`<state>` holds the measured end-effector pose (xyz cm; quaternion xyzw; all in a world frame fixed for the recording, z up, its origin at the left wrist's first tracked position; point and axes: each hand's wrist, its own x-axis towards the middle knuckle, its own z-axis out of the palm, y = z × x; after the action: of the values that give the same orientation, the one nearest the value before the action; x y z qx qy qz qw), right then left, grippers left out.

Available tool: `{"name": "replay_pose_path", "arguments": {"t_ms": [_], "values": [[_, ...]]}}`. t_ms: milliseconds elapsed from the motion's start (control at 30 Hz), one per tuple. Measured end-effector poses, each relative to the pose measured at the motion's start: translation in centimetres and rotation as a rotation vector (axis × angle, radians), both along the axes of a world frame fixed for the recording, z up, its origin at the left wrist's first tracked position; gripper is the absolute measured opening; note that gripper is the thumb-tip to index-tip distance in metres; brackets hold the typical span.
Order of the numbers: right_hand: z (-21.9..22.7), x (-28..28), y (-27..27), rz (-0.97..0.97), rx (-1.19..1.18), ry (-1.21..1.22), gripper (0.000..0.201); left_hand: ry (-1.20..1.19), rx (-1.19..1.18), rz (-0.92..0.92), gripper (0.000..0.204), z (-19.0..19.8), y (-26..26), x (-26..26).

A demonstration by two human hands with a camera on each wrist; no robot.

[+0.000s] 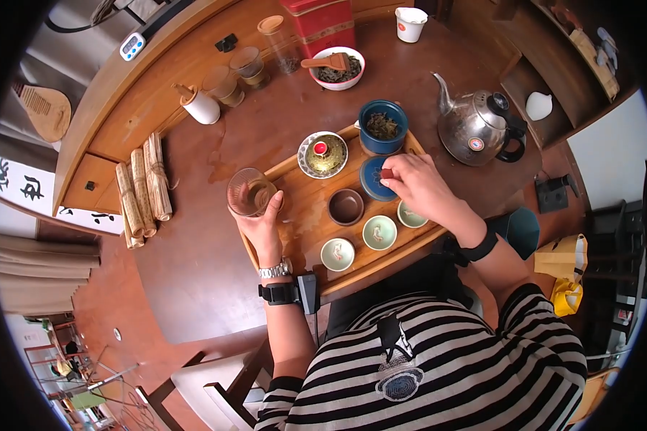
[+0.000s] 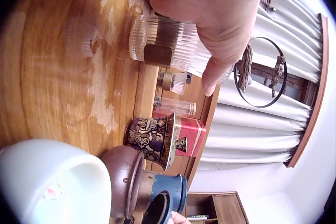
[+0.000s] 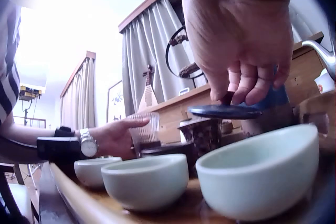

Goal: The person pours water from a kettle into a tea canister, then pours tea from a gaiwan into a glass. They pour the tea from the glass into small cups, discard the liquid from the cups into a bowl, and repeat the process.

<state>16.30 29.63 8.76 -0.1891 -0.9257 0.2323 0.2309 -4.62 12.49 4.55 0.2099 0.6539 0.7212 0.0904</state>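
My left hand (image 1: pixel 261 233) grips a clear ribbed glass cup (image 1: pixel 249 188) at the left end of the wooden tray (image 1: pixel 292 171). Between the thumb and fingers of my right hand (image 1: pixel 423 188) is the knob of a round blue lid (image 1: pixel 373 178). In the right wrist view this lid (image 3: pixel 224 111) hangs level above the pale green cups (image 3: pixel 147 182). Just beyond it stands a blue pot (image 1: pixel 367 113), uncovered, with wet tea leaves inside. A patterned lidded bowl (image 1: pixel 323 167) and a small brown cup (image 1: pixel 346 207) stand between my hands.
A steel kettle (image 1: pixel 474 129) stands right of the tray. Behind it are a white bowl (image 1: pixel 351 82) of dry leaves with a wooden scoop, a red box (image 1: pixel 323 29) and a paper cup (image 1: pixel 410 26). Rolled bamboo mats (image 1: pixel 142 190) lie at the left.
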Motion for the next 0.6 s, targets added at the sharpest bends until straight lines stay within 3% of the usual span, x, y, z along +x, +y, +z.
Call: {"name": "replay_pose_path", "arguments": {"t_ms": [33, 100, 167, 233, 333, 600], "values": [[0.9, 0.0, 0.0, 0.007, 0.002, -0.002, 0.017, -0.002, 0.002, 0.007, 0.078, -0.1, 0.0, -0.1], [3.5, 0.2, 0.0, 0.007, -0.537, -0.03, 0.017, 0.012, -0.018, 0.0, 0.079, -0.2, -0.1, -0.2], [5.6, 0.0, 0.7, 0.017, -0.419, 0.021, 0.015, -0.014, 0.0, 0.004, 0.081, -0.1, 0.0, -0.3], [5.7, -0.9, 2.6, 0.021, -0.13, 0.129, 0.016, -0.037, 0.02, 0.002, 0.084, -0.1, 0.0, -0.3], [5.7, -2.6, 5.2, -0.075, 0.169, 0.091, 0.017, -0.037, 0.058, 0.014, 0.082, -0.2, 0.2, -0.3], [4.4, -4.4, 6.1, -0.161, 0.257, -0.123, 0.017, -0.053, 0.06, -0.017, 0.082, 0.1, 0.1, -0.1]]}}
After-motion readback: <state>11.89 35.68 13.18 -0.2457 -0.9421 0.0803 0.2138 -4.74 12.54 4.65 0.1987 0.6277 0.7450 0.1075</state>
